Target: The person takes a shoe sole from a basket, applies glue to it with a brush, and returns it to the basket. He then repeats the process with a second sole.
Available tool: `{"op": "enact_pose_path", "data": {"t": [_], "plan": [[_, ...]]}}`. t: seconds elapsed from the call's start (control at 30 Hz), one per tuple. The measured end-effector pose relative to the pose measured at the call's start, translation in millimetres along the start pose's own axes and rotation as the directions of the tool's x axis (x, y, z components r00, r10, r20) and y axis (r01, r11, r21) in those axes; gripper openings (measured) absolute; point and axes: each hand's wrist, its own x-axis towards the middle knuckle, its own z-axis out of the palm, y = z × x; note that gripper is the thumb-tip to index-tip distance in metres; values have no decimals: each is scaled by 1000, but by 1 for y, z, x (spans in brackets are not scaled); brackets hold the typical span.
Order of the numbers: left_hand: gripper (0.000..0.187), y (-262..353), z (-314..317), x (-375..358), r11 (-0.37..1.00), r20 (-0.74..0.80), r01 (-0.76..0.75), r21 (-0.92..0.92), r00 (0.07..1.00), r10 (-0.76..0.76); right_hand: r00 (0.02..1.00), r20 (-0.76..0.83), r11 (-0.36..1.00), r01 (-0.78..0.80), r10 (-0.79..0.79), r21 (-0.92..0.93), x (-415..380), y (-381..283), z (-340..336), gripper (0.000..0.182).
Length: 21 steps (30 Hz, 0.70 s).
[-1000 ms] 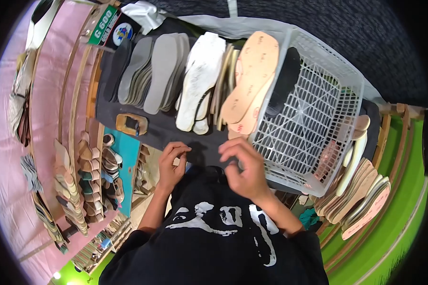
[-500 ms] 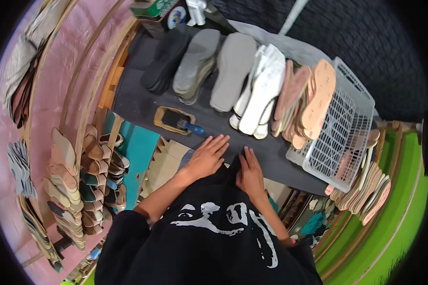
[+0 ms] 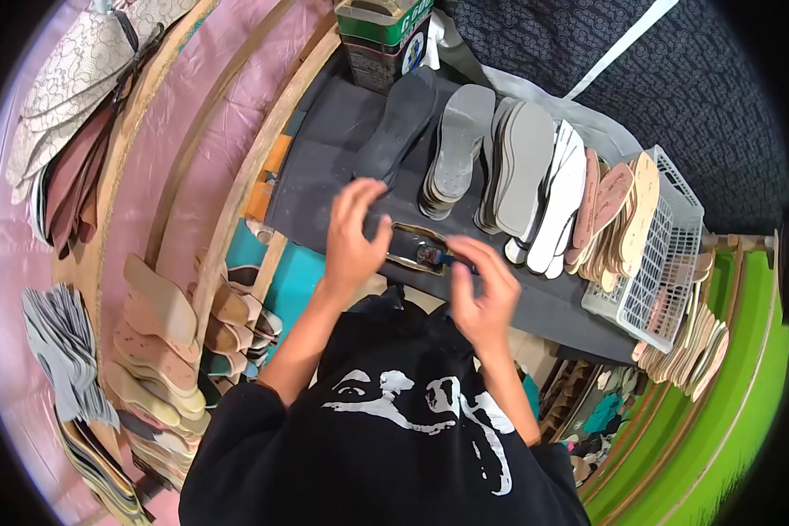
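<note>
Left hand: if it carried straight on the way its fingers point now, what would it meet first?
Most likely the near end of the black soles, just beyond the fingertips of the left hand. Depth is unclear, so it might pass over them.

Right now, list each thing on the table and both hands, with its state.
Left hand, open, raised, holding nothing visible
Right hand, fingers curved by the brush; grip unclear
Brush, head down inside the tray
Tray, open-topped
Can, upright
Black soles, lying down
Grey soles, stacked
White soles, overlapping
Tan soles, piled against the crate
Crate, open-topped
</note>
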Motion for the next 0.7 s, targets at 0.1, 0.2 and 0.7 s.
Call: {"op": "enact_pose_path", "data": {"t": [0.1,0.2,0.7], "plan": [[63,-45,9,16,994,-27,16,111,1000,-13,984,177,999,-25,33,-43,31,13,60,50],[73,-63,17,28,987,-14,43,158,999,-41,982,188,990,31,-5,-135,48,43,105,61],[75,-58,-3,50,964,29,222,-148,975,-221,874,131,695,-455,467,557,75,47,135,71]]}}
